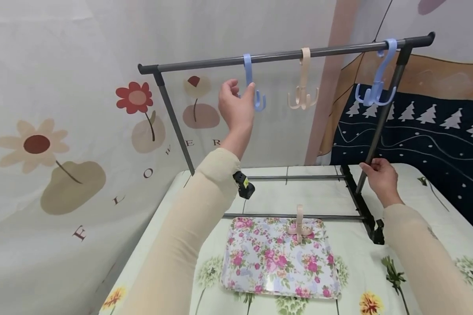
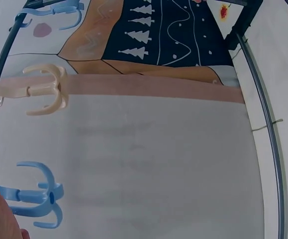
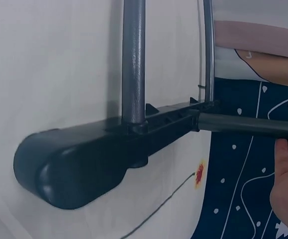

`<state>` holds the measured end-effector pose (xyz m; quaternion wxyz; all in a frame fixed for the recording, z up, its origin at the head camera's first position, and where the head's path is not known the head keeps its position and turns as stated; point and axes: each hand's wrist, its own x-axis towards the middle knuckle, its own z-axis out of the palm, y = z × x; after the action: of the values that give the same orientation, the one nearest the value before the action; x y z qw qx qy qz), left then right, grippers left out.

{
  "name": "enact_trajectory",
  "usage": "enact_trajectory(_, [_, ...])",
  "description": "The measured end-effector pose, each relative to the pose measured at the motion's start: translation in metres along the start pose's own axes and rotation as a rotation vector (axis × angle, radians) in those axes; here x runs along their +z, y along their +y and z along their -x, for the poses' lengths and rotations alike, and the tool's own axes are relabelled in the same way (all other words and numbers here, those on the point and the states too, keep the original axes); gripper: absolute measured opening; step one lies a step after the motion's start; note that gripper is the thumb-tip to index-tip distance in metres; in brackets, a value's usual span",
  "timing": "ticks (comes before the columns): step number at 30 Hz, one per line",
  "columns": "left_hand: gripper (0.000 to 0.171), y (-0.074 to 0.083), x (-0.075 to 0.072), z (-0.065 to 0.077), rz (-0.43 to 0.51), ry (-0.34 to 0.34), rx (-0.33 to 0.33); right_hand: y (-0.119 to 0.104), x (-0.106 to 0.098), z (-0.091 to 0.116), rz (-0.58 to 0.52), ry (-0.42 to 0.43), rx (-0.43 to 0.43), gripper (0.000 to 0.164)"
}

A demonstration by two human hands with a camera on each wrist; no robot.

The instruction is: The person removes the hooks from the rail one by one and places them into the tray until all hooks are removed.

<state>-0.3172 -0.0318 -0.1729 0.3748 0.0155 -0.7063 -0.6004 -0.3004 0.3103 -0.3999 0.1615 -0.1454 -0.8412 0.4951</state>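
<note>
A dark metal rack stands on the table, with a top bar (image 1: 276, 57) from which several four-pronged hooks hang. My left hand (image 1: 238, 107) is raised at the left blue hook (image 1: 248, 64); its thumb overlaps the stem, while the fingers stand apart on the left. In the left wrist view, that blue hook (image 2: 34, 195) shows beside the hand's edge. Farther right hang a beige hook (image 1: 305, 72) and another blue hook (image 1: 376, 89). Low on the rack's right upright pole (image 1: 379, 131), my right hand (image 1: 383, 180) grips with thumb and fingers around it.
In front of the rack lies a floral tray (image 1: 276, 273) with a beige hook (image 1: 299, 213) on it. Two lower rails (image 1: 295, 177) join the rack's feet, the right one a black foot (image 1: 372, 227). Printed cloth (image 1: 82, 43) hangs behind and left.
</note>
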Motion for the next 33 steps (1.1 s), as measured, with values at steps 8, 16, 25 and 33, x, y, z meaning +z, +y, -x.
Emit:
enact_trajectory(8, [0.038,-0.004,0.008,-0.001,-0.05,0.061,-0.01,-0.003,0.006,0.002,-0.023,0.037,0.017,0.051])
enact_trajectory(16, [0.038,-0.003,0.022,-0.003,-0.067,0.132,0.009,-0.001,0.005,0.003,-0.012,0.026,0.028,0.053])
enact_trajectory(25, [0.041,0.0,0.036,-0.003,-0.121,0.14,-0.025,0.0,0.004,0.001,-0.013,0.024,0.027,0.054])
enact_trajectory(33, [0.036,-0.004,0.043,-0.003,-0.169,0.124,-0.056,0.0,0.005,-0.002,-0.021,0.026,0.042,0.053])
